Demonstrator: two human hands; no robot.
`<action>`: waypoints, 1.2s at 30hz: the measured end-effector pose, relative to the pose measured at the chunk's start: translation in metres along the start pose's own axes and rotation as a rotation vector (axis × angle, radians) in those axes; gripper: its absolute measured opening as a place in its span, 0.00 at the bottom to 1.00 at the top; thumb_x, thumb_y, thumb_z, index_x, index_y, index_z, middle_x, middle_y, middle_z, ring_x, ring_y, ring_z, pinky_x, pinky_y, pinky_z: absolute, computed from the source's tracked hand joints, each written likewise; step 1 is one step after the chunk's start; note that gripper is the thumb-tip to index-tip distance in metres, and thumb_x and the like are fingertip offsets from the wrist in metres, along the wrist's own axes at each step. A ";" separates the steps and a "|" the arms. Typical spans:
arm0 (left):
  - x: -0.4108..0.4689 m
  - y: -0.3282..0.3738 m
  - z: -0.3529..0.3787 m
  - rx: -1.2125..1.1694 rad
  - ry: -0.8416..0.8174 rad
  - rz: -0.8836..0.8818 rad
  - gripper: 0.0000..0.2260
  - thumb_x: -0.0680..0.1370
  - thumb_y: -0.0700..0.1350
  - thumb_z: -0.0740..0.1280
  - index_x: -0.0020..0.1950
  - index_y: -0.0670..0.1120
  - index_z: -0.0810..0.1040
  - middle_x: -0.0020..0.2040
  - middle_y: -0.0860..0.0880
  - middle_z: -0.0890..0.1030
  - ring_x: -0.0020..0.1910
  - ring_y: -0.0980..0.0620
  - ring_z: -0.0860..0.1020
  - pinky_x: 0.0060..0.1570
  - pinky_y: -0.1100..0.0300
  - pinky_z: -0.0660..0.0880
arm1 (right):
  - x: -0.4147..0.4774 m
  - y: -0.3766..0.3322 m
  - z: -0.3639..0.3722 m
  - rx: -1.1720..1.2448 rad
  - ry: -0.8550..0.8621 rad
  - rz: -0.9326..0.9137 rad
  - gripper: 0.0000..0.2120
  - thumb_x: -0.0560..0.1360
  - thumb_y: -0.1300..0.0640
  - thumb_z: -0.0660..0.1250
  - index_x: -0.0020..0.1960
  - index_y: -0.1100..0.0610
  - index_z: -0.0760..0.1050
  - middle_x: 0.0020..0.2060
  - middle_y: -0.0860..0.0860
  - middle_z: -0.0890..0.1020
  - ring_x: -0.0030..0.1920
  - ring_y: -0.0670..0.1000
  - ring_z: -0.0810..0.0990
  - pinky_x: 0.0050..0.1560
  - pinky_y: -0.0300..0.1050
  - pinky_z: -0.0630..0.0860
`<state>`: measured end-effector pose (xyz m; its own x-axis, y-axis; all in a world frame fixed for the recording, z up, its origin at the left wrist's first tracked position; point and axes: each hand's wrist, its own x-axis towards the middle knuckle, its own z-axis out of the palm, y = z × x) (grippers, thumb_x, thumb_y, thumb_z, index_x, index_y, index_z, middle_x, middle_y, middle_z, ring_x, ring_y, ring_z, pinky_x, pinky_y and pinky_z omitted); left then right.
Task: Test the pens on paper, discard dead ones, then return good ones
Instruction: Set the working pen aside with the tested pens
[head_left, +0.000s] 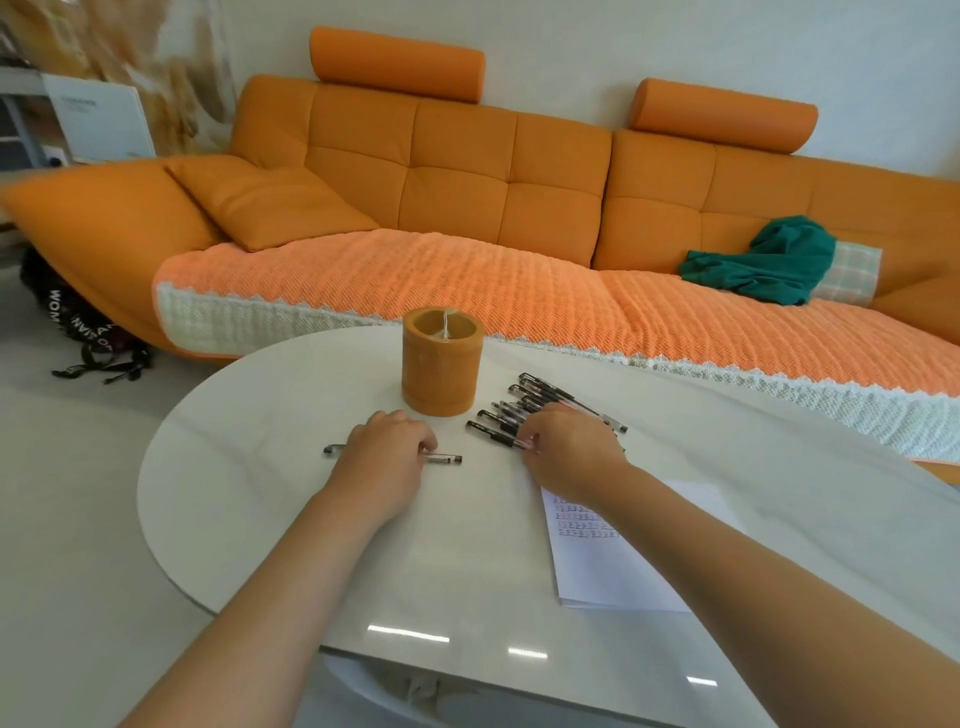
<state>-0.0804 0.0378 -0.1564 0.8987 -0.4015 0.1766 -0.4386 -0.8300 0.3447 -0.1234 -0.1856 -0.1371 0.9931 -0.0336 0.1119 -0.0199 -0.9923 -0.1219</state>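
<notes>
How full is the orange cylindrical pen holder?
Empty: the pen holder shows only a divider inside; the black pens lie beside it.

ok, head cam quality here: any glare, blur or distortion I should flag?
Head view: three bright glare streaks on the glossy table near its front edge; wide-angle bowing curves the sofa and the table rim; the top-left corner by the dried plant is smeared; writing on the paper is too soft to read; light is soft, shadows faint.

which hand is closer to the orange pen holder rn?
Left. The left hand holds a lone pen just in front of the pen holder; the right hand is farther right, on the pen pile.
</notes>
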 end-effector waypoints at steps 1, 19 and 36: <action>0.000 0.000 0.000 -0.017 -0.003 -0.001 0.10 0.83 0.44 0.63 0.61 0.52 0.81 0.58 0.51 0.78 0.60 0.50 0.72 0.59 0.57 0.70 | 0.002 0.000 0.000 -0.012 0.006 -0.007 0.11 0.76 0.57 0.64 0.56 0.47 0.80 0.50 0.45 0.77 0.53 0.52 0.78 0.45 0.45 0.76; 0.008 0.067 0.000 -0.322 0.041 0.282 0.10 0.83 0.45 0.64 0.62 0.50 0.81 0.52 0.55 0.76 0.51 0.56 0.76 0.48 0.63 0.74 | -0.031 0.014 -0.031 0.169 0.063 -0.179 0.15 0.78 0.53 0.63 0.63 0.46 0.79 0.53 0.43 0.81 0.49 0.43 0.75 0.51 0.42 0.75; 0.019 0.115 0.028 -0.206 -0.041 0.310 0.11 0.82 0.51 0.64 0.63 0.56 0.79 0.57 0.60 0.79 0.54 0.59 0.77 0.53 0.59 0.77 | -0.077 0.099 -0.042 0.103 0.230 0.015 0.14 0.79 0.54 0.64 0.64 0.48 0.78 0.55 0.46 0.82 0.57 0.51 0.76 0.58 0.47 0.73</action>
<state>-0.1132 -0.0758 -0.1389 0.7209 -0.6401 0.2657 -0.6783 -0.5730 0.4599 -0.2064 -0.2862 -0.1164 0.9404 -0.0857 0.3292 -0.0104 -0.9745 -0.2239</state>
